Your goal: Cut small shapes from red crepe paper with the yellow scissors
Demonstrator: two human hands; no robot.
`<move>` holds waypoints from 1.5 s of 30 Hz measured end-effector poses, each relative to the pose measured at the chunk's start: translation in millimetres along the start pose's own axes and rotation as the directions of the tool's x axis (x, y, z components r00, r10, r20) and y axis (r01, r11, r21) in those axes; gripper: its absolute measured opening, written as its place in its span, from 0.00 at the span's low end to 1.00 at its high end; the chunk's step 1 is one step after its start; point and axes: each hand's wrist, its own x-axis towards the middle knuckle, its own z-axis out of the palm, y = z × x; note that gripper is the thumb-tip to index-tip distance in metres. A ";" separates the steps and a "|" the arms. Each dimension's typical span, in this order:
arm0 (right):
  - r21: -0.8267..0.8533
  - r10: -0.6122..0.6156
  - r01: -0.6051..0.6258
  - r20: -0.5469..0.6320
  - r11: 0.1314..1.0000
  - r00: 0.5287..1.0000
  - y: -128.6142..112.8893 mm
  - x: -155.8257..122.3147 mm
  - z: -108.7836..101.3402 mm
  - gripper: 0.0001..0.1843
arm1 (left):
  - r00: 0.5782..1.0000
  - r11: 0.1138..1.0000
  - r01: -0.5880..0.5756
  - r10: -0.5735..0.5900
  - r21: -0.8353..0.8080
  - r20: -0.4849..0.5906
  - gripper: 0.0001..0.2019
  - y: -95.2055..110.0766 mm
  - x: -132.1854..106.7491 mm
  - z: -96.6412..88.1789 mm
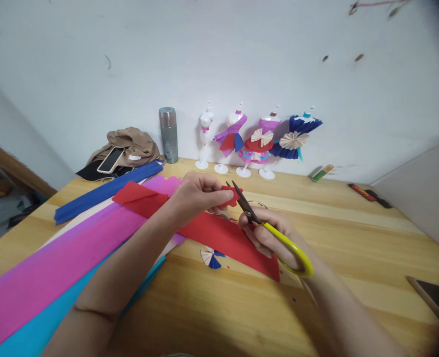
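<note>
My left hand [199,193] pinches a small scalloped piece of red crepe paper [233,197] above the wooden table [353,238]. My right hand [269,238] grips yellow-handled scissors [264,225], whose dark blades are parted around the edge of that small piece. Under both hands a long red crepe sheet [219,233] lies flat across the table. A small pleated paper fan in white, blue and red [211,257] rests beside that sheet.
Long crepe sheets lie at left: blue [104,191], pink-purple [56,267], cyan [37,332]. Several small mannequins in paper dresses [258,141] line the wall, beside a grey flask [168,134]. A tan cloth with a phone [110,159] sits back left. A dark tablet corner [438,297] shows at right.
</note>
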 end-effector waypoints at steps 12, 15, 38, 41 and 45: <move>-0.028 -0.063 0.065 0.067 0.997 0.996 4.4 3.1 -5.8 0.22 | 1.000 1.000 -0.020 0.021 -0.006 0.023 0.09 -2.0 0.4 -1.1; -0.019 -0.047 0.048 0.060 0.999 0.997 6.9 1.9 -6.9 0.22 | 1.000 1.000 -0.016 0.016 -0.006 0.020 0.09 -1.3 0.4 -0.7; -0.014 0.012 -0.011 0.073 1.000 0.997 8.4 3.0 -9.9 0.25 | 0.996 0.999 0.017 -0.019 0.034 0.082 0.09 -5.4 2.1 -0.4; -0.014 0.010 -0.009 0.076 1.000 0.997 8.1 2.7 -10.1 0.25 | 0.996 1.000 0.020 -0.022 0.023 0.088 0.08 -5.3 2.6 -0.5; -0.029 0.003 -0.001 0.075 1.000 0.997 7.9 2.3 -10.8 0.24 | 0.995 1.000 0.015 -0.017 0.022 0.098 0.09 -5.9 3.7 -1.5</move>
